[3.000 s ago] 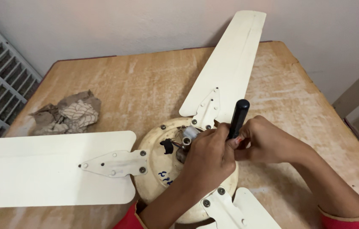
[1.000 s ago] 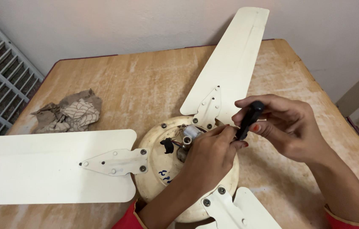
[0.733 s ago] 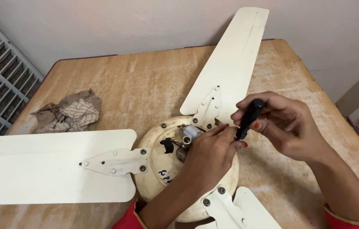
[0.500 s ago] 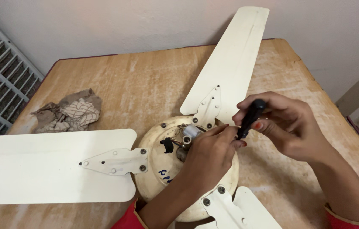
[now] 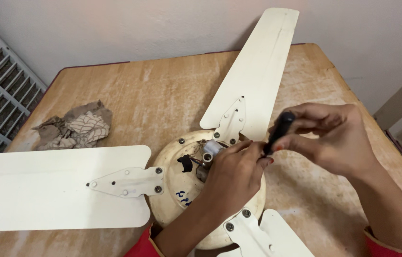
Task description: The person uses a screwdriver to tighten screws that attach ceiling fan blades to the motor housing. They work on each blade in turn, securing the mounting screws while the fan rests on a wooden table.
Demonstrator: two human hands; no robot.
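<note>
While all three cream blades (image 5: 58, 188) are still screwed to the fan motor (image 5: 186, 183) at the table's (image 5: 163, 90) near edge, the right hand (image 5: 334, 138) pinches a black-handled screwdriver (image 5: 279, 131) and the left hand (image 5: 234, 173) curls loosely, gripping nothing visible, over the hub.

A cream ceiling fan (image 5: 182, 185) lies on a worn wooden table (image 5: 163, 90), motor housing at the near centre. The left hand (image 5: 234, 176) rests on the housing, fingertips beside the central shaft (image 5: 209, 153). The right hand (image 5: 334, 138), to the right of the housing, grips a black screwdriver handle (image 5: 279, 132) tilted toward the left hand. A crumpled rag (image 5: 75, 126) lies left of the housing, beyond the left blade (image 5: 48, 188)
</note>
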